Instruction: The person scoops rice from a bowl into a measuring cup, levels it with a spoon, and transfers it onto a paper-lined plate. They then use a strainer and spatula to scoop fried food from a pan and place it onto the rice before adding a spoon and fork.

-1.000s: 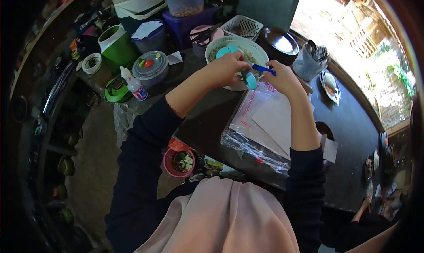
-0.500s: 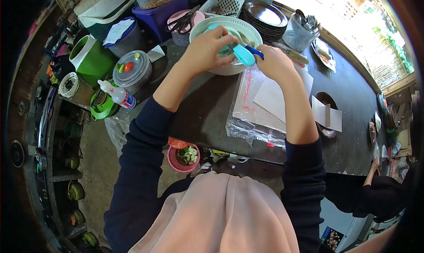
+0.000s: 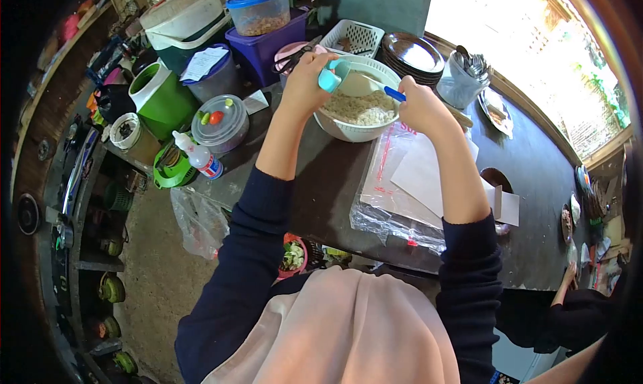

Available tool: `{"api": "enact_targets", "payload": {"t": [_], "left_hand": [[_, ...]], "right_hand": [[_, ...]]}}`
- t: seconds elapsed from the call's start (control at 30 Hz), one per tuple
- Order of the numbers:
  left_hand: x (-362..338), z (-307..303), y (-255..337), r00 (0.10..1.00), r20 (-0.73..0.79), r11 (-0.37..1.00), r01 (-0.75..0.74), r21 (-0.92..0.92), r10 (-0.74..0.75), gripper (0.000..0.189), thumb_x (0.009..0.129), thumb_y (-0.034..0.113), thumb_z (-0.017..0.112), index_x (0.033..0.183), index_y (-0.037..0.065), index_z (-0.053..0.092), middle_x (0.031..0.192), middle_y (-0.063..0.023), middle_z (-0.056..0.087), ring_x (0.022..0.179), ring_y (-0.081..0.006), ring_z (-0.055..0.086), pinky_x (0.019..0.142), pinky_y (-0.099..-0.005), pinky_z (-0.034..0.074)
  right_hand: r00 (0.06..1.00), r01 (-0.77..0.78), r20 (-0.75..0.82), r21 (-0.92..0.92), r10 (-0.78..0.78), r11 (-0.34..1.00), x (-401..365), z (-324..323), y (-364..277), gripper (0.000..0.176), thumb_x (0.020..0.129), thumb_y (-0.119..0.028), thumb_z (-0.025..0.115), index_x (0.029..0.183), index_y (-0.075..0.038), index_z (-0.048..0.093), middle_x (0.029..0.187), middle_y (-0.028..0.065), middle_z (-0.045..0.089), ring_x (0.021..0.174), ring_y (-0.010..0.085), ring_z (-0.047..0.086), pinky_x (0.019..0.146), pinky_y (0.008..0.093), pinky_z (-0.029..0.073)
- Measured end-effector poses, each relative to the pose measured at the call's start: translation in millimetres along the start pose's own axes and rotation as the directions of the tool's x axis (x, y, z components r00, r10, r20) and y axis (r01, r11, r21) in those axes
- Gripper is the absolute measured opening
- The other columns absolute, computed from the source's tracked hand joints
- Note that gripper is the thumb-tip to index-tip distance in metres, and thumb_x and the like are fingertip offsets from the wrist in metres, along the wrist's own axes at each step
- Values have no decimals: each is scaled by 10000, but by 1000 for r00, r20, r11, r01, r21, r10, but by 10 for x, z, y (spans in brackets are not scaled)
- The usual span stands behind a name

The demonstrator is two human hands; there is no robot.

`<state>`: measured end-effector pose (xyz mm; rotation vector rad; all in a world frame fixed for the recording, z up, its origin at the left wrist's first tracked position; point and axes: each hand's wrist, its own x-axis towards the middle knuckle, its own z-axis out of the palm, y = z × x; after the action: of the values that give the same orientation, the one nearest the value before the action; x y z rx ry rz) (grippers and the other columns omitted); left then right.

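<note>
The dark table (image 3: 536,183) carries a white bowl of rice (image 3: 358,119). Just right of the bowl lies a stack of plastic bags (image 3: 395,196). Behind it are stacked dark plates (image 3: 410,52) and a white basket (image 3: 360,37). To its left are a lidded container (image 3: 220,124) and a glue bottle (image 3: 199,158).

Bowl (image 3: 348,131) sits on the worktop (image 3: 321,183), far side, with rice in it. Left hand (image 3: 305,82) is over its left rim gripping a scoop (image 3: 329,79), right hand (image 3: 418,106) is over the right rim gripping a spoon (image 3: 388,90). Just in front and to the right lies a plastic bag (image 3: 385,206) with paper on it. Behind the bowl is a basket (image 3: 355,39), with plates (image 3: 412,52) to its right. To the left sit a lidded tub (image 3: 221,122) and a bottle (image 3: 197,157).
</note>
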<state>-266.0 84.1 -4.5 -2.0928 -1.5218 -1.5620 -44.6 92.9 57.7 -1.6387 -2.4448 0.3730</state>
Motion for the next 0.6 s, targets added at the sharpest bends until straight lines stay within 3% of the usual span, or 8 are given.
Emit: {"api": "enact_targets", "payload": {"t": [0.07,0.17,0.2,0.27,0.4,0.47,0.57,0.6], "left_hand": [[-40,27,-75,1000,-19,1000,-3,-26,2,185,802,80,570,985,71,596,917,-141,585,862,-281,590,744,-333,464],[-77,59,-100,964,-243,971,-152,-187,105,144,793,63,563,927,17,586,940,-157,600,828,-322,600,732,-351,475],[-101,85,-90,962,-250,969,-161,-188,111,144,793,63,563,927,17,586,940,-157,600,828,-322,600,732,-351,475],[-179,194,-138,891,-433,973,-205,-109,139,131,796,50,558,916,6,583,947,-175,591,829,-329,596,731,-360,472],[-268,246,-103,895,-445,990,-75,-116,15,122,799,58,549,909,9,566,972,-187,567,855,-339,582,740,-360,467],[-280,252,-120,878,-479,995,-58,-81,12,146,838,143,518,894,17,566,939,-151,583,865,-282,582,758,-346,462],[-340,300,-148,882,-469,985,-27,-170,-57,159,820,147,534,867,-2,563,926,-163,580,844,-276,579,756,-352,454],[-349,303,-140,879,-474,986,-25,-163,-56,159,820,147,534,867,-2,563,926,-163,580,844,-276,579,756,-352,454]], "right_hand": [[1000,14,-9,-62,-14,998,18,-67,16,278,761,-49,489,1024,32,449,933,261,602,904,390,596,762,456,476],[996,12,-80,-206,-29,979,7,-120,-6,294,763,-79,516,1046,-19,463,949,214,610,910,359,606,748,448,488],[992,0,-118,-282,-34,959,-4,-158,-26,297,763,-86,525,1049,-32,468,955,201,611,913,347,610,744,442,493],[993,6,-111,-301,-42,954,126,-82,56,290,778,-98,520,1059,-40,475,988,190,595,908,351,614,724,428,507],[994,46,-76,-398,-82,916,200,68,53,365,789,-97,512,1141,-30,441,1030,201,559,851,350,628,680,408,522],[989,74,-85,-401,-118,913,215,78,61,416,791,-96,511,1193,-31,423,1044,204,547,829,345,634,663,400,526],[992,77,-46,-527,-118,846,229,21,92,647,779,-115,548,1365,-80,275,1103,212,520,807,316,645,613,372,533],[991,85,-45,-528,-127,845,243,13,84,647,779,-115,548,1365,-80,275,1103,212,520,807,316,645,613,372,533]]}}
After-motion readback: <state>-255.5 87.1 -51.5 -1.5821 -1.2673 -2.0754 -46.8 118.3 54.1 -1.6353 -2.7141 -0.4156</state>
